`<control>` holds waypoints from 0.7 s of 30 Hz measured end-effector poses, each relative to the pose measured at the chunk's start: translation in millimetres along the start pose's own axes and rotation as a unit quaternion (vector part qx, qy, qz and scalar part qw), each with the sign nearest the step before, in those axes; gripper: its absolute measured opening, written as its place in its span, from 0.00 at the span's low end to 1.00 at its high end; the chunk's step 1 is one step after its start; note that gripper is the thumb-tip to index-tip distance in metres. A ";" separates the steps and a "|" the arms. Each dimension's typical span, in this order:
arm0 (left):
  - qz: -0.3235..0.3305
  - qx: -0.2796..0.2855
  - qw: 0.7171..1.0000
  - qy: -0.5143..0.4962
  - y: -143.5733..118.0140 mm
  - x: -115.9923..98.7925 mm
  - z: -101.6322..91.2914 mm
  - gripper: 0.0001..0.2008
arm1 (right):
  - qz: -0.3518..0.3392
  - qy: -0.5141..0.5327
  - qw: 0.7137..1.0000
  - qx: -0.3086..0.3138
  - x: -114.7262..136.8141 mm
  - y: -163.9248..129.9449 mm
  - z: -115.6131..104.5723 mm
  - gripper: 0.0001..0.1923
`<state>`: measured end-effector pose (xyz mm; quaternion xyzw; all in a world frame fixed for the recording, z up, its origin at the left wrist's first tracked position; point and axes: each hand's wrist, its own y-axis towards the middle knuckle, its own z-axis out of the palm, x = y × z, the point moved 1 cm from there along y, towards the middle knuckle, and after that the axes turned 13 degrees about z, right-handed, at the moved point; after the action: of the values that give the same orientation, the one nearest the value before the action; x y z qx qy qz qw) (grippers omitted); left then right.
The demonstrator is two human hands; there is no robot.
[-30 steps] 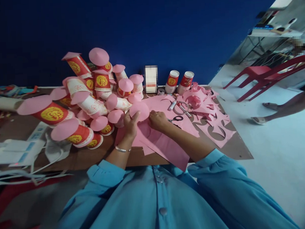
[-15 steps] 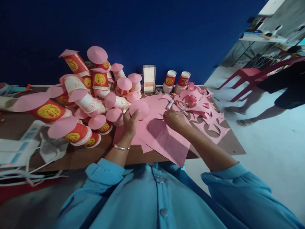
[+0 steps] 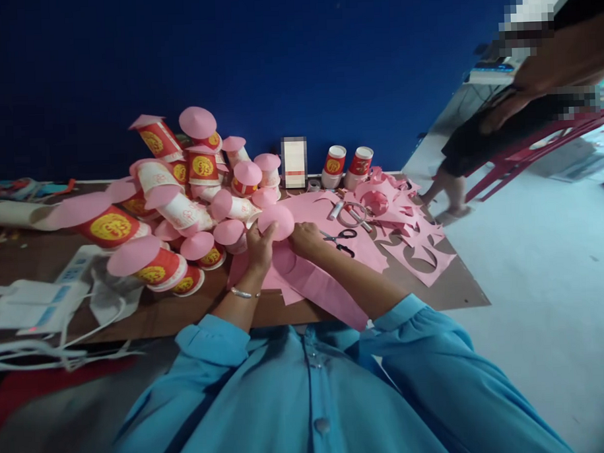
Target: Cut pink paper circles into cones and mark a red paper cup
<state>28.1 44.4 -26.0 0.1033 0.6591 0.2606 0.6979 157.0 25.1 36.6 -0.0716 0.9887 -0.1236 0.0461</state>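
In my left hand is a round pink paper disc, pinched between the thumb and fingers at its lower left edge. My right hand is closed, its curled fingers close by the disc's right edge. The fingertips are hidden, so I cannot tell whether they touch the disc. Black-handled scissors lie just right of that hand, on pink paper sheets. To the left is a pile of red and white paper cups with pink cone tops.
Two plain-topped red and white cup stacks stand by the blue wall. Cut pink scraps, a glue stick and a tape roll lie right. A white power strip with cables is left. A person stands near a red chair.
My right hand has moved left to the disc and let go of the scissors, which now lie on the paper. The person at right has bent or moved closer.
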 end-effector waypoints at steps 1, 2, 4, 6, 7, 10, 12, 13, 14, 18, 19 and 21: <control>0.001 -0.001 1.000 0.001 0.6 -0.2 -0.5 0.23 | 0.007 -0.001 1.000 -0.002 -0.3 -0.7 -0.9 0.20; 0.005 -0.003 1.000 0.003 1.1 -1.2 -1.1 0.22 | 0.017 -0.001 1.000 -0.007 -2.1 -2.3 -1.7 0.19; 0.014 -0.005 1.000 0.011 1.7 -4.5 -2.4 0.20 | 0.047 0.000 0.999 -0.016 -13.5 -8.7 -3.4 0.18; 0.016 -0.006 1.000 0.020 1.8 -8.1 -3.6 0.18 | 0.088 -0.002 0.996 -0.025 -40.4 -20.2 -5.4 0.19; 0.014 -0.005 1.000 0.023 1.7 -9.6 -4.0 0.18 | 0.115 -0.005 0.993 -0.031 -60.4 -27.9 -6.2 0.20; 0.006 -0.005 1.000 0.027 1.2 -13.0 -4.1 0.17 | 0.254 -0.011 0.964 -0.080 -135.4 -56.8 -4.6 0.22; 0.005 0.000 1.000 0.028 1.0 -15.3 -3.5 0.17 | 0.313 -0.030 0.935 -0.167 -177.0 -78.2 2.5 0.22; 0.007 0.003 1.000 0.029 1.0 -16.6 -3.2 0.16 | 0.311 -0.034 0.930 -0.195 -189.2 -88.3 8.9 0.22; 0.011 0.007 0.999 0.033 0.9 -17.8 -2.7 0.16 | 0.285 -0.027 0.935 -0.210 -194.5 -97.3 17.1 0.22; -0.001 0.010 0.999 0.042 -0.3 -20.4 -0.8 0.16 | 0.024 0.053 0.980 -0.190 -161.2 -120.9 57.8 0.25; -0.015 0.010 0.999 0.038 -1.0 -20.1 -0.2 0.17 | -0.066 0.057 0.983 -0.162 -148.2 -123.4 67.2 0.28; -0.040 0.010 0.999 0.030 -2.2 -19.0 0.6 0.18 | -0.199 0.065 0.970 -0.125 -130.3 -123.7 81.4 0.33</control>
<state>29.3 33.1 -10.6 0.0759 0.6859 0.2283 0.6867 310.4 -92.9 -1.4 -0.2639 0.9630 -0.0100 -0.0534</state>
